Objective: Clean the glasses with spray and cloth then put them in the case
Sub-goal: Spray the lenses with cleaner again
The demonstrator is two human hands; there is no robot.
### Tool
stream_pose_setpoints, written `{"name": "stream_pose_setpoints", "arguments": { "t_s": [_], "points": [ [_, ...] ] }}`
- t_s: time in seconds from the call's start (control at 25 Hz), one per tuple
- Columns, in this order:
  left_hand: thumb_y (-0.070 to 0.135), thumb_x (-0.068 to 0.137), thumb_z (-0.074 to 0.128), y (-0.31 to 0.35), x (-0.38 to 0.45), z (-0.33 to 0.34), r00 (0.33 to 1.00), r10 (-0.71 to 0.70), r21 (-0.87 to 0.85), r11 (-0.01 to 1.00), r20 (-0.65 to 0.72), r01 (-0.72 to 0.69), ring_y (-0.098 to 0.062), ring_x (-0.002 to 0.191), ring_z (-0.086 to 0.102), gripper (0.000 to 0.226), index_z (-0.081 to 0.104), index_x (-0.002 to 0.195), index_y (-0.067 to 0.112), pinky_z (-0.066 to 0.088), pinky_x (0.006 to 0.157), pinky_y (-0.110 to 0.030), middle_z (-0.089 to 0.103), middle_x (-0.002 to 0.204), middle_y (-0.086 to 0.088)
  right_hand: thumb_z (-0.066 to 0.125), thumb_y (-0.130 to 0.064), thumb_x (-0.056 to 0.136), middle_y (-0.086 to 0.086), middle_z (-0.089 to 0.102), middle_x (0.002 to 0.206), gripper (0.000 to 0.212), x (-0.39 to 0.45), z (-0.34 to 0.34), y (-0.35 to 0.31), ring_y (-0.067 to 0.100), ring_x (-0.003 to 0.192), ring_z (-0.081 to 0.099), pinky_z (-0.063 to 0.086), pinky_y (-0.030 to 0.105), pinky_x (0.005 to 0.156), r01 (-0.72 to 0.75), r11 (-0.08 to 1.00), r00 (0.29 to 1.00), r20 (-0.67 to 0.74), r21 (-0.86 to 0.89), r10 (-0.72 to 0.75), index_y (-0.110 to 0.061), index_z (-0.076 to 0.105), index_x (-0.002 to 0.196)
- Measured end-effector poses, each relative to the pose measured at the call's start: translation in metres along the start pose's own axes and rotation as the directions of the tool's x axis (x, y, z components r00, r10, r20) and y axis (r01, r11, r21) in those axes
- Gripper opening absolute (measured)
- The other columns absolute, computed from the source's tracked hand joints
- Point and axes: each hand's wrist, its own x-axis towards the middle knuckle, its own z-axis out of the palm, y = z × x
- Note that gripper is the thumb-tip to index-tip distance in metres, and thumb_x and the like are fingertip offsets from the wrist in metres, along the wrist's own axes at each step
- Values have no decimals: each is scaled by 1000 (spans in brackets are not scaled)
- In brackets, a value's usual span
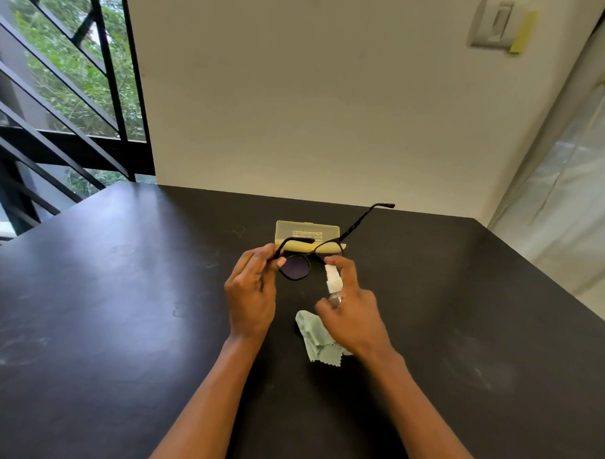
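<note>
Two bare hands meet over the middle of a black desk (pixel 120 291), and most of its top lies open around them. At 9 o'clock from the hands a wide dark stretch runs out to the slanted left edge, beyond which black window bars (pixel 104 68) and green leaves show. At 12 o'clock the back edge meets a pale wall (pixel 299 92). At 3 o'clock another bare stretch reaches the right edge, which runs alongside clear plastic sheeting (pixel 570 170).

Going left to right: the left hand (pixel 252 293) is closed in a pinch on the left corner of the glasses (pixel 294 267), thumb and fingers gripping where the arm joins the rim. The frame is thin and black, with round lenses; the left lens looks dark-tinted against the desk. Both arms are unfolded, the left short in view, the right rising toward 1 o'clock past the desk's back edge. Just behind the glasses, at 12 o'clock, a yellow case (pixel 308 231) lies open. The right hand (pixel 354 317) is wrapped around a small spray bottle (pixel 333 282) with a white top, forefinger on the top, nozzle close to the right lens. Under that wrist, at 6 o'clock from the glasses, a pale green cloth (pixel 313 336) lies crumpled on the desk.
</note>
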Motion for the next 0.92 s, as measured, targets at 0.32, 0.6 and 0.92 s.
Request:
{"name": "stream_pose_setpoints", "arguments": {
  "t_s": [0.32,0.6,0.92],
  "points": [
    [-10,75,65,4,0,0,994,103,-32,994,41,-102,1,97,53,29,64,104,-7,42,84,-1,58,97,-3,51,-14,83,0,52,69,54,6,15,-8,20,61,52,40,30,57,22,991,1000,2,-129,-22,-35,24,126],
    [-9,75,65,5,-1,1,993,97,-33,995,63,-95,1,99,53,31,64,106,-6,42,85,-2,58,99,-2,51,-14,84,10,58,81,50,10,21,-8,28,69,59,44,33,58,46,986,998,-26,-163,-50,-30,24,123],
    [-11,75,66,5,0,1,996,71,-35,997,50,-70,0,98,54,30,65,104,-6,43,85,-3,59,98,-3,54,-9,84,7,56,74,53,16,-7,7,20,57,57,53,35,55,-71,997,986,-151,19,74,-31,28,124]
  ]
}}
